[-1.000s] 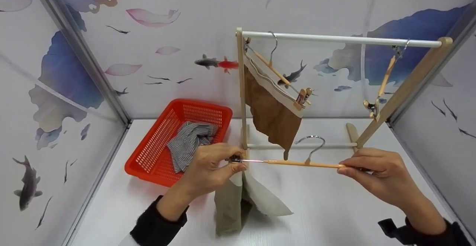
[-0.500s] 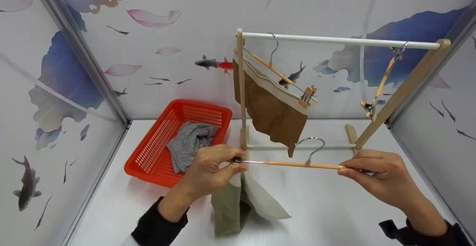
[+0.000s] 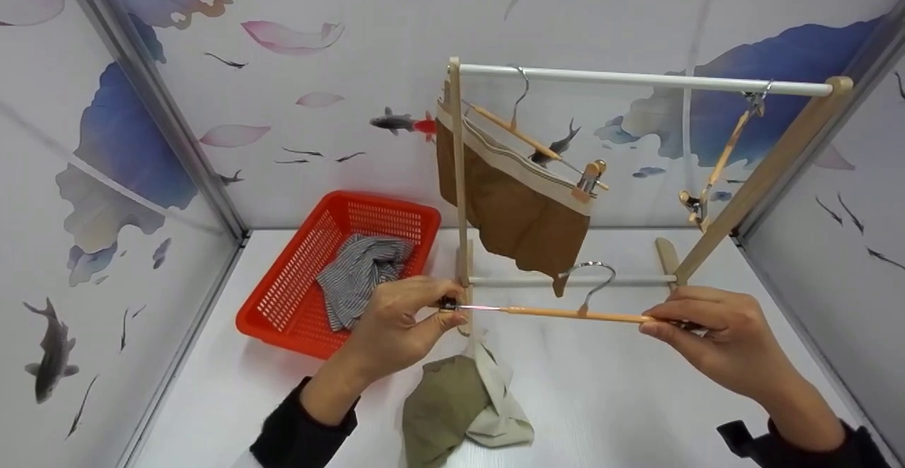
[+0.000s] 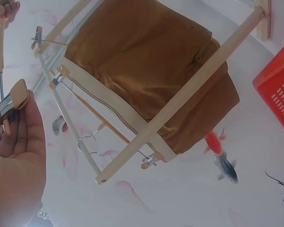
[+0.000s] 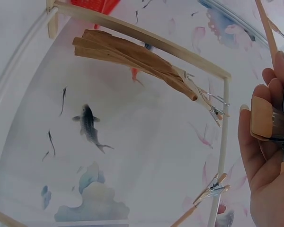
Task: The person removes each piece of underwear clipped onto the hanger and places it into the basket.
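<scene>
Held level between both hands is a wooden clip hanger (image 3: 551,312) with its metal hook upward. My left hand (image 3: 396,326) pinches the clip at its left end; in the left wrist view this clip (image 4: 19,94) shows a wooden pad. My right hand (image 3: 721,334) pinches the right end, where another clip (image 5: 262,118) shows in the right wrist view. Below the left hand an olive garment (image 3: 445,401) with a pale inner side is crumpled low over the table, its upper tip under the left clip. Whether it touches the hand cannot be told.
Behind the hands stands a wooden rack with a white rail (image 3: 636,79). Brown shorts (image 3: 516,206) hang from a clip hanger at its left; a bare clip hanger (image 3: 725,150) hangs at its right. A red basket (image 3: 283,295) holds a striped cloth (image 3: 364,277).
The olive garment has dropped from the left clip and crumpled lower down. The brown shorts have swung a little on the rack. Both hands hold the hanger in nearly the same place.
</scene>
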`<state>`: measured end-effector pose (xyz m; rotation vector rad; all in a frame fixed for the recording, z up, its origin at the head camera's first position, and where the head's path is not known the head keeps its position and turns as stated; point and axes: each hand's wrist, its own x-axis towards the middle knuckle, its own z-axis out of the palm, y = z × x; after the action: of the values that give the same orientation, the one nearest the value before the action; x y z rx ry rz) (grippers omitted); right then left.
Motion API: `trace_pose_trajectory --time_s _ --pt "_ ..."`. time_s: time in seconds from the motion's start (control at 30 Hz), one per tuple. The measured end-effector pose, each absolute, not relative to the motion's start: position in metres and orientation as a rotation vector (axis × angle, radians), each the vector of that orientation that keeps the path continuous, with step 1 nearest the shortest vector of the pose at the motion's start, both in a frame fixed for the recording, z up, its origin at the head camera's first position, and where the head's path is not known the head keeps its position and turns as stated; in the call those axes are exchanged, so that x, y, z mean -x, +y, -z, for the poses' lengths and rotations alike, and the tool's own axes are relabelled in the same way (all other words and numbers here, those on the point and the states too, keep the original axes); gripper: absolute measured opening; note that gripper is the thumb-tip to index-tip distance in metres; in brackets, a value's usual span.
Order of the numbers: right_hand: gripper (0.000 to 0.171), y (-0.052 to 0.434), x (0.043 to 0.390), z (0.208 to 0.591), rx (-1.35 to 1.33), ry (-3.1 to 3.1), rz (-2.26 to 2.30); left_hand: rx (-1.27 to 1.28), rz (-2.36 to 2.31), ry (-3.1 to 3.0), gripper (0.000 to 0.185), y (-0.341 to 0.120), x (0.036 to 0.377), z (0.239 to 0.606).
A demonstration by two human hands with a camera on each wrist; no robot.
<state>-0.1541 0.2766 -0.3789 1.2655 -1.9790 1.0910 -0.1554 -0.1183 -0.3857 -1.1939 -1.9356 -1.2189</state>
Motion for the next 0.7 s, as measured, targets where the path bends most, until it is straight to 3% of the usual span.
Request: trace_pose_trajectory --time_s 0.13,0.33,0.43,0.53,0.7 --pt "0.001 0.276 0.154 0.379 -1.278 -1.971 -1.095 1.183 1.245 -1.934 0.025 -0.118 0.156 0.389" --pt "0.002 0.275 0.154 0.375 -1.294 -1.924 -1.126 1.178 1.295 -1.939 0.048 -0.118 0.157 0.394" --pt "0.012 0.275 0.153 0.373 -1.302 -1.888 -1.179 1.171 1.317 -1.945 0.055 -0.118 0.157 0.397" --pt "0.016 0.275 0.152 0.371 -1.299 -1.862 -1.221 1.146 1.340 -1.951 0.054 -0.117 0.158 0.401" --pt "0.005 0.277 0.149 0.367 -1.249 -1.882 -1.194 1.058 1.360 -2.025 0.048 -0.118 0.156 0.411"
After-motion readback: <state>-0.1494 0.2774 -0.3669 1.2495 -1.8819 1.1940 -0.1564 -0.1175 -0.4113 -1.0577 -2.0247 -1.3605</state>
